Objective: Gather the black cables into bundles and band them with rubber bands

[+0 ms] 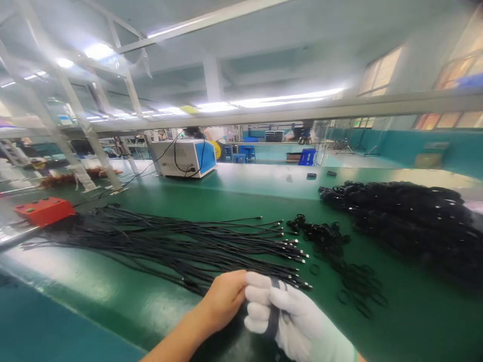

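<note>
My right hand [292,314], in a white glove, is closed around a looped black cable [272,322]. Several strands of it show between the thumb and the forefinger. Pressed against the gloved fingertips is my bare left hand [226,299], its fingers curled shut; whatever they grip is hidden behind the hand. Just beyond both hands, a spread of long black cables [181,246] lies across the green table [241,193], with pale metal plugs at their right ends. To their right are loose black bands [362,286], some in a tangled heap.
A big pile of coiled black cables [407,216] covers the right side of the table. At the far left stands a red box [44,211]. A white and blue machine [188,158] with wires sits at the back, under a metal shelf frame [241,118].
</note>
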A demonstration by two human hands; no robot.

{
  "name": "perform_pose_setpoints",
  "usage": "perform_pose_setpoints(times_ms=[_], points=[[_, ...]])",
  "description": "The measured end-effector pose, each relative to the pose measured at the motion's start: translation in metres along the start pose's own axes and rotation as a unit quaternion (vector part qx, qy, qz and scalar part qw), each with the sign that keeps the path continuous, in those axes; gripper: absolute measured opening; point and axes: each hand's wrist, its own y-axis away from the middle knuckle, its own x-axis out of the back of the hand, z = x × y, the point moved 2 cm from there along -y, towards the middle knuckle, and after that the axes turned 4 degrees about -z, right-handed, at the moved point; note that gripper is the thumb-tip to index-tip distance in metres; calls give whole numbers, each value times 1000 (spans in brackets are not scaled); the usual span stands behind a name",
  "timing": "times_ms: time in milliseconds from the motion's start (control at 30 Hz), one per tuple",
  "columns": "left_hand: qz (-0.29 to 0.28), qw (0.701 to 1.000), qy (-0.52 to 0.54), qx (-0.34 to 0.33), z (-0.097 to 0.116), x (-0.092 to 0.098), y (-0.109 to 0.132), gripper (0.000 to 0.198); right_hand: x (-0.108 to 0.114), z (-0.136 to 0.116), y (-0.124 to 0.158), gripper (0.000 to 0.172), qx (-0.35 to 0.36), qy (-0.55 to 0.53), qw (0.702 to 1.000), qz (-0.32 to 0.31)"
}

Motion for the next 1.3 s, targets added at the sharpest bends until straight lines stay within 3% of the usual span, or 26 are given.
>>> perform_pose_setpoints(times_ms=[100,200,300,467,567,667,767,867,967,1100,1200,1267,1300], points=[[13,990,-116,80,1,1,7,27,6,-18,-2,35,87,6,994,62],[-2,953,-245,178,14,-7,15,28,17,-31,-1,33,129,22,984,123],[-16,930,-314,192,33,-23,21,26,24,-36,2,33,144,41,976,161],[24,937,-341,71,46,-38,20,21,28,-32,5,38,140,102,967,186],[55,920,-380,-78,47,-27,14,15,27,-24,6,36,93,170,966,172],[34,886,-405,-221,49,-3,3,17,19,-16,5,26,13,206,974,94],[-3,894,-359,-269,45,18,-10,21,11,-9,6,20,-47,157,986,14],[-41,928,-260,-264,39,23,-19,14,11,-5,8,32,-93,107,990,-23],[-67,947,-185,-253,37,20,-22,10,21,-4,10,37,-100,126,987,-26],[-66,941,-218,-251,48,26,-25,12,31,-4,12,35,-116,131,984,-19],[-141,967,-138,-164,49,31,-32,13,28,-4,14,38,-141,111,983,-39],[-198,978,31,-52,42,29,-36,12,24,-5,15,38,-135,97,985,-43],[-214,970,116,-3,37,25,-36,14,22,-5,15,38,-128,90,987,-39]])
